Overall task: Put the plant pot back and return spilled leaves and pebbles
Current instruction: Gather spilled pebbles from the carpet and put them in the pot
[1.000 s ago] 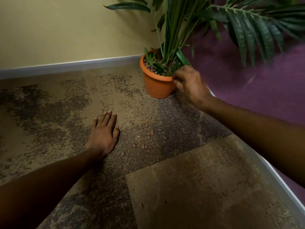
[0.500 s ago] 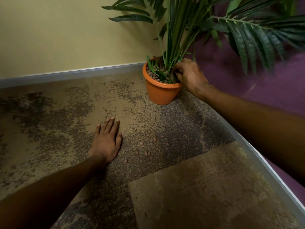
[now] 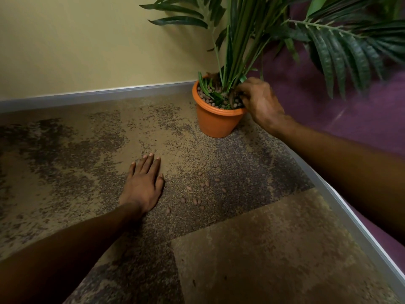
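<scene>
Reaching right hand (image 3: 260, 104) into plant pot (image 3: 215, 121)

Office-like corner — patterned carpet tiles (image 3: 252, 260), metal skirting (image 3: 98, 95), yellow wall (image 3: 87, 40), potted palm (image 3: 241, 40)

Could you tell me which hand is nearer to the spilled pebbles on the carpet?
Left. The left hand lies flat on the carpet just beside the pebbles. The right hand is farther off, up at the pot.
</scene>
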The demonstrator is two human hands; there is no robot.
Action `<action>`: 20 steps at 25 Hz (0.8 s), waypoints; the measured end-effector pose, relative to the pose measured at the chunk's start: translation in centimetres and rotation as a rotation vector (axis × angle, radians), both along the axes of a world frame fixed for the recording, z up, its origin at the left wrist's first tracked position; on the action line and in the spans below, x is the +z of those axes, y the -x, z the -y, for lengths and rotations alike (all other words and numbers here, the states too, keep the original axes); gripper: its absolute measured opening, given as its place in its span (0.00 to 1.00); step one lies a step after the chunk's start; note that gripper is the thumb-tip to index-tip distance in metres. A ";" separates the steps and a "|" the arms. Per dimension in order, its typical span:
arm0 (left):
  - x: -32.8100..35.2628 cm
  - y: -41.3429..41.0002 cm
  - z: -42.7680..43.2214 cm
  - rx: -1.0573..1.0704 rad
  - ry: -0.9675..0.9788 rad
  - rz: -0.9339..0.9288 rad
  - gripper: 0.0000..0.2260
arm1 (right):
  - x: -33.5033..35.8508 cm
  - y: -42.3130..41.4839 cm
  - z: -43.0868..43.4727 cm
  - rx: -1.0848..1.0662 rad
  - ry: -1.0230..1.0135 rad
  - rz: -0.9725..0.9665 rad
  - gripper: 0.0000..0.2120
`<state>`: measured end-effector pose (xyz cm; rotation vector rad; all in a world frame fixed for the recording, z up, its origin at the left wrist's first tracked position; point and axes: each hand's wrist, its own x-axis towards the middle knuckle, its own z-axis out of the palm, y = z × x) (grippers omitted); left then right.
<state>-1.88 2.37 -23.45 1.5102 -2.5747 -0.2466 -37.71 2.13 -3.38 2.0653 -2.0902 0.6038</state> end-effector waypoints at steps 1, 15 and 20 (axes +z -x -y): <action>0.0 0.0 0.0 -0.001 -0.001 0.002 0.31 | -0.1 -0.2 -0.6 0.039 0.017 0.001 0.12; -0.1 -0.2 0.1 0.000 -0.010 0.008 0.31 | -11.7 -6.9 -4.9 0.356 -0.595 0.077 0.22; -0.1 -0.1 0.1 0.006 -0.009 0.008 0.31 | -14.0 -8.0 -4.4 0.383 -0.606 0.019 0.21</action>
